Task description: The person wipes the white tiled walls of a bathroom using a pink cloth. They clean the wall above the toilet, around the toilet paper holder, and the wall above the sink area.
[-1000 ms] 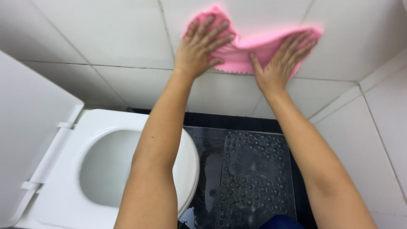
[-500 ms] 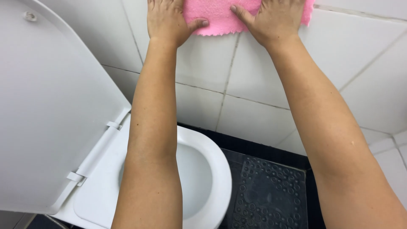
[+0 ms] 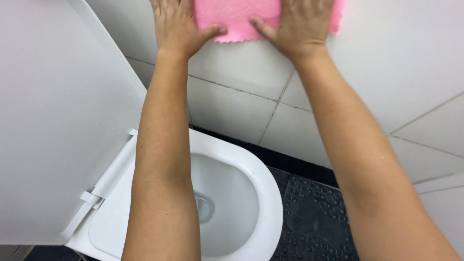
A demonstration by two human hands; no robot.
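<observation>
Both hands (image 3: 181, 24) press pink cloth (image 3: 237, 17) flat, open-palmed.

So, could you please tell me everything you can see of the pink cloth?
The pink cloth is soft, fuzzy fabric with a slightly scalloped lower edge. It lies spread flat against the white tiled wall, above the open toilet. The left hand presses flat on its left part and the right hand on its right part, palms down, no closed grip. Its upper part runs out of the picture.

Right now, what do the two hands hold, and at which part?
Left hand and right hand press a pink cloth flat against the tiled wall, palms on its lower part.
</observation>
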